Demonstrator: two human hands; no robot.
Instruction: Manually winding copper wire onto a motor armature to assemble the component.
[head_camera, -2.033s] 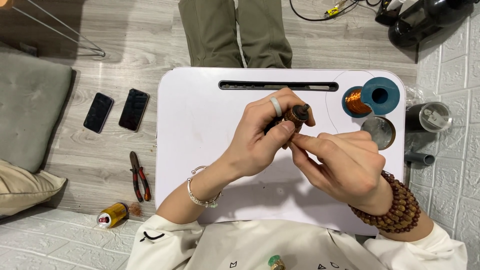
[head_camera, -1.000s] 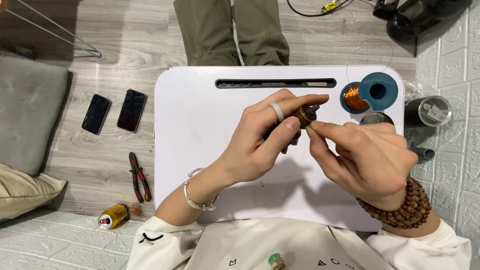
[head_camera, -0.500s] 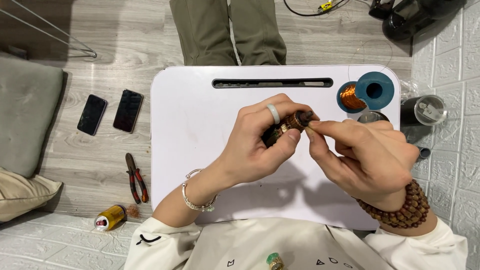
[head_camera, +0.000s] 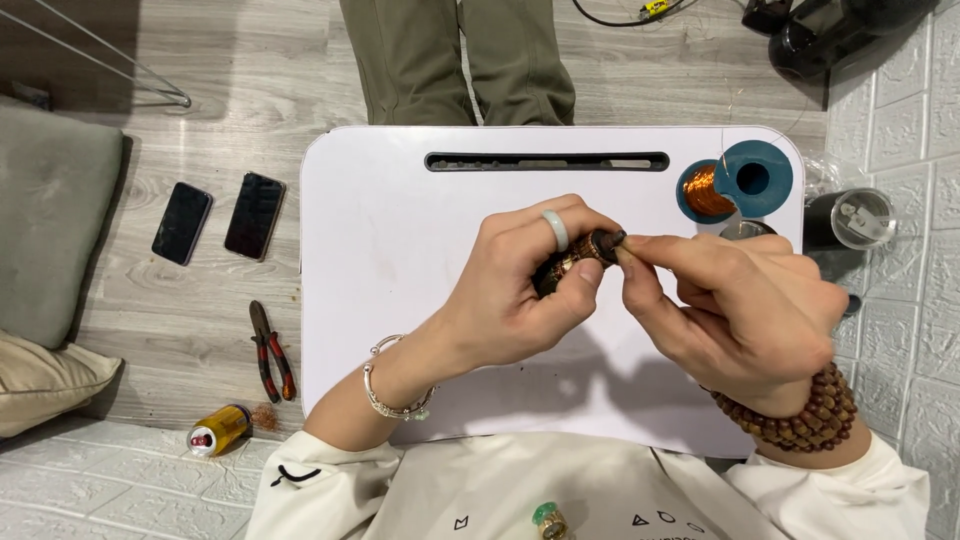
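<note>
Two hands: both over the white tray (head_camera: 380, 300), meeting at its middle.
Left hand (head_camera: 520, 280): closed around the rotor (head_camera: 578, 262), thumb under it, fingers curled over; pale ring on one finger, silver bracelet at the wrist.
Rotor: small dark cylinder wound with copper wire, mostly hidden in the left palm; only its right end pokes out past the fingertips.
Right hand (head_camera: 735, 305): thumb and forefinger pinched narrow, tips touching the rotor's exposed end; can't tell whether they pinch wire or just the tip. Brown bead bracelet at the wrist.
Rotor vs hands: inside the left grip, just left of the right fingertips, raised off the tray surface.
Spool (head_camera: 735, 180): blue, with copper wire, lies at the tray's far right corner, apart from the hands.
Cup (head_camera: 848, 218): dark tumbler with lid, on the floor just right of the tray.
Phones (head_camera: 218, 218): two, dark, side by side on the wood floor left of the tray.
Pliers (head_camera: 270, 350): red-and-black handles, on the floor near the tray's left edge.
Can (head_camera: 218, 428): small yellow one, lying on its side below the pliers.
Cushion (head_camera: 50, 220): grey, far left.
</note>
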